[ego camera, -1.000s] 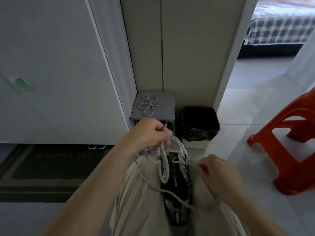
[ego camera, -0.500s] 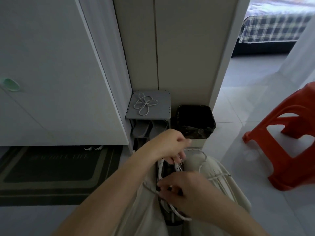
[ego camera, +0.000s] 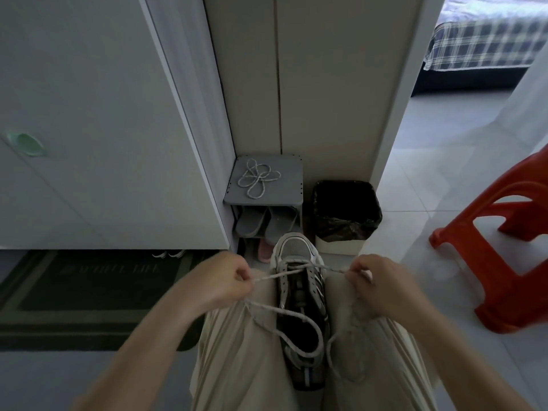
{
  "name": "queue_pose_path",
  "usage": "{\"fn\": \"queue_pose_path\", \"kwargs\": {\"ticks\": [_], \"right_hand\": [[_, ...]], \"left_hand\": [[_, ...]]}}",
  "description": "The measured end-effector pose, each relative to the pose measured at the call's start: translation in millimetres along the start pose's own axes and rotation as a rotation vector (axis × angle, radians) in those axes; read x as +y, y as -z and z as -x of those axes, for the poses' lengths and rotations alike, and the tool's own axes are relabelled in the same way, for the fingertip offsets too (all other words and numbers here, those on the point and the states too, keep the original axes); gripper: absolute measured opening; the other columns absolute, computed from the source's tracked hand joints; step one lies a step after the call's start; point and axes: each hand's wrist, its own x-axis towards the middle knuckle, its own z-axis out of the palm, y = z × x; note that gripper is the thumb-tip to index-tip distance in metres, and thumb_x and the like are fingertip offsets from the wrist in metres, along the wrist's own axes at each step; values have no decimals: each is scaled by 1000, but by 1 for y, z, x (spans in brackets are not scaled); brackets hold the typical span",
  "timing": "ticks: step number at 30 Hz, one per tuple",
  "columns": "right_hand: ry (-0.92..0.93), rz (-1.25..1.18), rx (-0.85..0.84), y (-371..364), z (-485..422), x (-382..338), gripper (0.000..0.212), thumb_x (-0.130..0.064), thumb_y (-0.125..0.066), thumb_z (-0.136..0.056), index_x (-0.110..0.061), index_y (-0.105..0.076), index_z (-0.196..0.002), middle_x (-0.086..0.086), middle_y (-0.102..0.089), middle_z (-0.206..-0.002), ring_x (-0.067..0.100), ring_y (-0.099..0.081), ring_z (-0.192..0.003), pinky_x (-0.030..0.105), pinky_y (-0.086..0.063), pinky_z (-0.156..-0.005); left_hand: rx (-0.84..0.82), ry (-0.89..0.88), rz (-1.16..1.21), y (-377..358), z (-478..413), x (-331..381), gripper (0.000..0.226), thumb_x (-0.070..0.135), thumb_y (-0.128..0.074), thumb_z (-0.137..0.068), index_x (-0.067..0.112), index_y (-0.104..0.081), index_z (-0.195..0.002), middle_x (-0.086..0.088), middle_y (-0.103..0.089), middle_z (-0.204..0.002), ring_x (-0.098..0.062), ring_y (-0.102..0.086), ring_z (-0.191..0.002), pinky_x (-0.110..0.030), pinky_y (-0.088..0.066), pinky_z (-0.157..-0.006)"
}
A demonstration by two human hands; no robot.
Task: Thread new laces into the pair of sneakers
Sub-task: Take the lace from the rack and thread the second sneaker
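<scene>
Sneaker (ego camera: 301, 295) is clamped between the knees, toe pointing far, so both hands are free for lacing. Lace (ego camera: 272, 276) runs through the far eyelets near the toe. Left hand (ego camera: 221, 281) pinches one run, right hand (ego camera: 381, 283) pinches the other, fingers curled tight on each. The runs are pulled out left and right, probably to seat the first crossing and even up the ends. Slack loops trail near, over the lap and the shoe's heel; snag risk on the next pass. Second lace (ego camera: 258, 178) sits coiled on the shoe rack (ego camera: 292, 170) beyond, untouched, likely for the other sneaker. Most eyelets look empty, so it's early in the job.
</scene>
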Motion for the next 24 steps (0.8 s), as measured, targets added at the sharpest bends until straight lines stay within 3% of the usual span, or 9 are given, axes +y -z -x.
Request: {"fn": "queue_pose_path", "kwargs": {"ticks": [4,7,9,11,13,15,18,21,24], "right_hand": [[11,-285,86,5,6,-11,14,-29,-65,-86,-28,-59,-73,-8,-65,-63,12,-62,-65,29,-50,-65],[-54,-527,110,12,6,-19,15,-30,-71,-81,-27,-65,-68,-5,-62,-53,16,-58,-52,28,-47,-56],[-50,-611,115,18,5,-25,16,-29,-72,-81,-25,-67,-67,-6,-57,-47,7,-52,-44,20,-42,-49],[-11,-653,109,25,6,-31,16,-22,-67,-85,-24,-68,-69,-7,-56,-46,1,-49,-42,12,-38,-46],[68,-666,54,32,9,-36,20,-15,-60,-90,-25,-70,-75,-5,-60,-52,9,-54,-48,18,-42,-50],[145,-673,-20,40,11,-37,22,-9,-56,-91,-25,-70,-84,1,-63,-61,28,-55,-56,34,-47,-57],[139,-746,-66,50,12,-27,18,0,-58,-89,-16,-66,-93,5,-65,-60,19,-56,-52,29,-49,-55],[59,-985,-13,57,17,-18,13,7,-54,-88,-1,-61,-94,9,-64,-61,17,-54,-49,25,-48,-52],[-1,-1305,-26,58,19,-19,18,-7,-63,-75,-1,-60,-92,15,-69,-77,19,-63,-62,26,-56,-64]], "left_hand": [[33,126,-111,12,-14,-27,15,35,-58,-90,23,-67,-87,0,-70,-85,-17,-67,-82,-37,-56,-82],[57,203,-289,7,-22,-32,22,36,-54,-91,23,-68,-102,2,-68,-94,-17,-64,-86,-38,-53,-84],[179,79,-334,-3,-25,-17,30,37,-55,-91,24,-61,-117,0,-62,-113,-19,-60,-101,-37,-49,-90],[273,-172,-188,-16,-24,13,44,40,-59,-89,28,-51,-131,4,-54,-126,-15,-52,-115,-32,-44,-96],[244,-410,-21,-27,-22,48,49,39,-61,-88,33,-46,-135,12,-52,-128,-8,-47,-122,-31,-40,-101],[156,-544,110,-34,-21,71,36,35,-60,-90,35,-55,-125,21,-58,-108,2,-52,-107,-23,-43,-90],[259,-500,230,-35,-27,78,17,32,-58,-92,30,-68,-106,19,-62,-81,5,-57,-79,-15,-44,-71],[436,-401,204,-35,-32,78,22,33,-59,-91,30,-64,-112,15,-62,-101,-1,-57,-90,-25,-48,-83],[600,-547,295,-43,-23,85,19,35,-62,-87,25,-62,-104,13,-57,-99,-2,-54,-86,-21,-46,-76]]}}
